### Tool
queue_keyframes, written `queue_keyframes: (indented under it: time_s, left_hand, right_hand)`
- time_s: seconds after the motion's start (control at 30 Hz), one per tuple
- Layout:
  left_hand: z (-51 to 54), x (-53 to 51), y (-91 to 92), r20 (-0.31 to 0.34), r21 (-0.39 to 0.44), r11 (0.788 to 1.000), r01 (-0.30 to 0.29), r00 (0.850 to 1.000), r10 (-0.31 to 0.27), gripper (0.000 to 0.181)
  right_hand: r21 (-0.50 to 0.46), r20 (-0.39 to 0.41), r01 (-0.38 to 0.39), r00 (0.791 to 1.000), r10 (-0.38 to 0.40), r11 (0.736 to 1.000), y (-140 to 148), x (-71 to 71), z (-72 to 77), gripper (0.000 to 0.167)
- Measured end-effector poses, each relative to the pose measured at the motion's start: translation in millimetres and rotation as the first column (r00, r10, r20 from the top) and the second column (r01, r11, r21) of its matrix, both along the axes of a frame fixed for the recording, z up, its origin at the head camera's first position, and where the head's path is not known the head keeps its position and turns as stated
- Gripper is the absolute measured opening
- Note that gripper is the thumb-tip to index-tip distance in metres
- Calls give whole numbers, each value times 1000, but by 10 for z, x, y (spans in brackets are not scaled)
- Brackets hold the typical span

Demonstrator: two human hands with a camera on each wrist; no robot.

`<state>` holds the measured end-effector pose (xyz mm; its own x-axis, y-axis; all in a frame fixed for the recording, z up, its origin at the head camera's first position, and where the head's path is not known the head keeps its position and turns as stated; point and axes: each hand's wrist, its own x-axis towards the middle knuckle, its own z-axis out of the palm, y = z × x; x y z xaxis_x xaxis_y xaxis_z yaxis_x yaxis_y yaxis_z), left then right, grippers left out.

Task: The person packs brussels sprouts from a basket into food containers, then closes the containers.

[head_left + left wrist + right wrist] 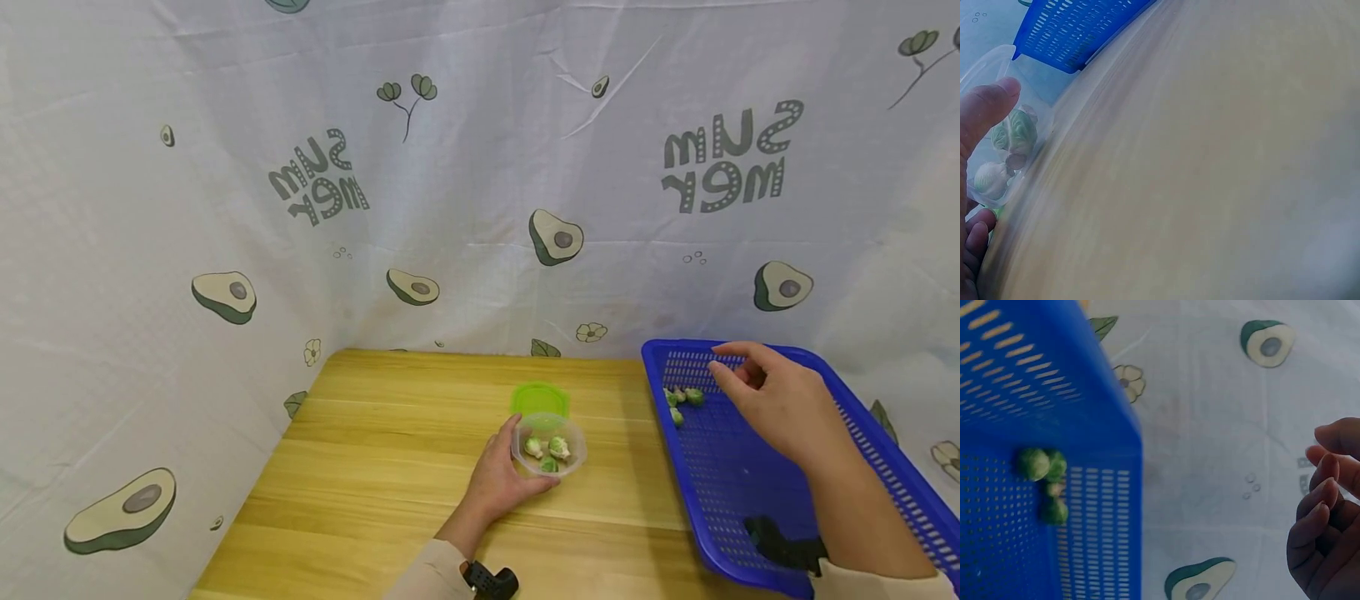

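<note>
My left hand (501, 477) grips a clear plastic container (577, 458) from its left side, thumb at the near wall and fingers at the far side. Inside it lie a few Brussels sprouts (558, 448), also visible through the wall in the left wrist view. A bright green lid (540, 398) lies just behind the container. Above the blue plastic basket (675, 475) hangs my right hand (783, 400), fingers loosely bent, nothing between them. Several Brussels sprouts (1035, 464) sit together in the basket's far left corner, apart from the right hand.
The wooden tabletop (360, 467) carries the container and lid, with the basket along its right side. A white curtain (480, 167) printed with avocados and flowers hangs behind and to the left. The basket's raised rim (693, 533) stands between the two hands.
</note>
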<state>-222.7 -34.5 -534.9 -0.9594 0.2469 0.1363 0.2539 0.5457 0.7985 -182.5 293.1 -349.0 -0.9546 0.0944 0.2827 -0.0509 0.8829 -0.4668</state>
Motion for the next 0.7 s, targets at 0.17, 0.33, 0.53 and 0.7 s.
queue_keyframes:
  time_s: [0.17, 0.33, 0.53, 0.7]
  left_hand:
    - [-18, -4, -3, 3, 10, 1000, 0, 1000, 0, 111]
    - [-28, -10, 4, 4, 16, 1000, 8, 1000, -8, 111]
    - [-11, -13, -3, 0, 13, 1000, 2, 1000, -2, 111]
    - [-12, -12, -6, -3, 14, 1000, -2, 1000, 2, 111]
  right_hand:
    - [-13, 55, -26, 998, 26, 1000, 167, -232, -243, 49]
    - [-45, 149, -52, 987, 58, 998, 298, -441, -507, 49]
    - [-83, 280, -88, 954, 108, 993, 380, -646, -723, 50]
    - [-155, 409, -55, 906, 114, 986, 415, -738, -909, 59]
